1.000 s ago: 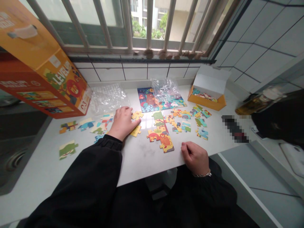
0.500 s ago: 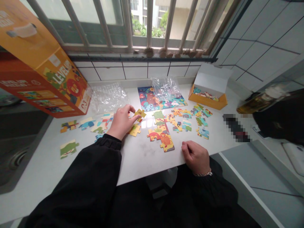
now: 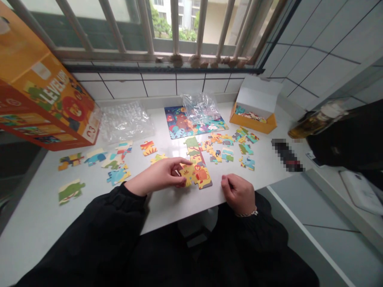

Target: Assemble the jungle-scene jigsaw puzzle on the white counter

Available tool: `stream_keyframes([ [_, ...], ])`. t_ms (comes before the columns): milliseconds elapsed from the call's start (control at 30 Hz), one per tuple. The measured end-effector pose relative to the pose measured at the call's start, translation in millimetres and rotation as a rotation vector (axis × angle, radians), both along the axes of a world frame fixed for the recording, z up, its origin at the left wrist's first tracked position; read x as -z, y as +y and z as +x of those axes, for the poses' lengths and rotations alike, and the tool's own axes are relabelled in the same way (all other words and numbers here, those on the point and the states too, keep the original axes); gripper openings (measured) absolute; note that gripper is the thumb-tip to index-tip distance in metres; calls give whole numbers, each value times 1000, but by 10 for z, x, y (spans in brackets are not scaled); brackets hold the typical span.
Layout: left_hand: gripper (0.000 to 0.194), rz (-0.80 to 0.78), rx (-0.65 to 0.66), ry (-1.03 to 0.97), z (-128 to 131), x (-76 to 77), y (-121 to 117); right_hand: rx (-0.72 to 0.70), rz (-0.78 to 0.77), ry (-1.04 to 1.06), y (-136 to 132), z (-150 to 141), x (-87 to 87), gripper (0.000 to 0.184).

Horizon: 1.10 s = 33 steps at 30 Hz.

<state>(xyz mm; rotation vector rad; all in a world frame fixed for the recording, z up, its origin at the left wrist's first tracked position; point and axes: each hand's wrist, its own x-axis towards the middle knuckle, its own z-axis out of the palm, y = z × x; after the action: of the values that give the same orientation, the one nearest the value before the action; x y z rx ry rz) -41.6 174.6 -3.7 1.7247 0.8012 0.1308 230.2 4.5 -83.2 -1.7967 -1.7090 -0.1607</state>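
A yellow puzzle piece (image 3: 186,174) sits pinched between the thumb and fingertips of the left hand (image 3: 160,176), pressed against the left edge of the joined strip of pieces (image 3: 199,165) at the near middle of the white bench (image 3: 167,201). The piece lies flat and level with the strip, which suits lining up its tabs with the lion picture beside it. The right hand (image 3: 238,193) rests curled into a loose fist on the near edge of the bench, just right of the strip and holding nothing, as if steadying the person.

Loose pieces (image 3: 230,145) lie face up to the right of the strip, and another scatter (image 3: 115,161) spreads to the left, each apart from its neighbours so the pictures can be read. A single green piece (image 3: 70,190) lies alone at near left. Farther back a finished puzzle picture (image 3: 191,123) lies flat with a crumpled clear bag (image 3: 200,107) on it, and a second bag (image 3: 125,121) lies to its left. A small open orange box (image 3: 254,115) with pieces in it stands at far right; the large orange puzzle carton (image 3: 44,103) leans at far left.
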Motion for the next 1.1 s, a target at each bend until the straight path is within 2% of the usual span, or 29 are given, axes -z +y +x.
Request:
stream_keyframes([
  [133, 50, 33, 79, 69, 22, 18, -30, 10, -13, 9, -9, 2, -1, 41],
  [333, 43, 106, 55, 102, 8, 55, -14, -4, 1, 1, -5, 1, -23, 41],
  [633, 37, 330, 13, 97, 42, 179, -18, -14, 17, -1, -5, 4, -25, 39],
  [867, 32, 377, 81, 62, 65, 160, -47, -19, 25, -1, -6, 7, -22, 39],
  [1100, 30, 352, 58, 74, 40, 147, -10, -16, 30, -6, -4, 6, -30, 38],
])
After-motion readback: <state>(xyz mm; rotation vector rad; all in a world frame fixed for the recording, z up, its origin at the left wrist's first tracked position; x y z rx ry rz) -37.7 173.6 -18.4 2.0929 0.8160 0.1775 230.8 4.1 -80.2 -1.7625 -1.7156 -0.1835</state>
